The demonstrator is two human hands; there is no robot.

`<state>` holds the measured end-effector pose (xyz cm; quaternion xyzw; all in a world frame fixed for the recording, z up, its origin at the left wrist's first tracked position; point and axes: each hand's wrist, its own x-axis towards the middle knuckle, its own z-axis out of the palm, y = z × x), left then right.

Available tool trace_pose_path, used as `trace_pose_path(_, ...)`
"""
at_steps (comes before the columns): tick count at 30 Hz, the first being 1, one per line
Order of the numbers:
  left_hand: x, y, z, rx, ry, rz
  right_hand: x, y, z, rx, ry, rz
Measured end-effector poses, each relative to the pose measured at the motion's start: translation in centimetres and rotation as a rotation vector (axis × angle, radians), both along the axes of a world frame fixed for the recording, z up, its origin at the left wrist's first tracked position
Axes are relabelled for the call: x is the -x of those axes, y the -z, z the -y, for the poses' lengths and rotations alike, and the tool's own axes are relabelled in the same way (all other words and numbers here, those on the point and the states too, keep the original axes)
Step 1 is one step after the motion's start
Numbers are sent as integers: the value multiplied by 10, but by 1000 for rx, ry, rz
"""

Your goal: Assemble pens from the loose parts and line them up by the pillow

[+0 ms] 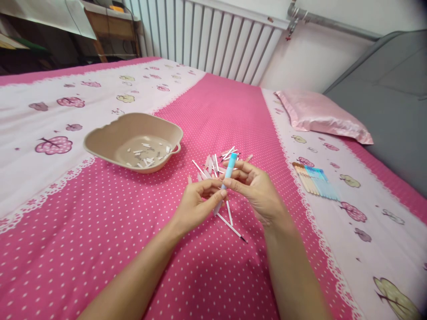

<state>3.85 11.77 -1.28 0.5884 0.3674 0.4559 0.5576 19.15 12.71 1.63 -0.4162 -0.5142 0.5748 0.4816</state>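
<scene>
Bedsheet (pixel 50 249): one basin (pixel 123 129); two hands (pixel 194 200) (pixel 259 191) hold apparently one pen (pixel 229 168).

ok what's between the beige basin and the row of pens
The head view shows a scattered pile of thin white sticks and pale pieces, plus a blue pen held by the left hand and right hand.

We count 1 single blue pen (pixel 230 166), 1 tan basin (pixel 133 122), 1 pink pillow (pixel 320 112), 1 bed (pixel 227 109), 1 white radiator (pixel 207 38) and 1 grey headboard (pixel 388 91). In 1 row of beige and blue pens (pixel 310 180) we make out at least 8. We see at least 5 white rods (pixel 229 213), at least 3 translucent pieces (pixel 210 165) and more than 6 white scraps (pixel 150 160), exact totals hidden by overlap.
</scene>
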Motion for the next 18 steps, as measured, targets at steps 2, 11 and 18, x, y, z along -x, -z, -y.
trace_pose_path(2,0,0,0,-19,-18,-15,0,1,-1,-11,9,28)
trace_pose_path(11,0,0,0,-78,-24,-27,2,6,-1,-73,25,131)
trace_pose_path(18,1,-2,0,-20,13,74,-1,0,3,-53,-146,11)
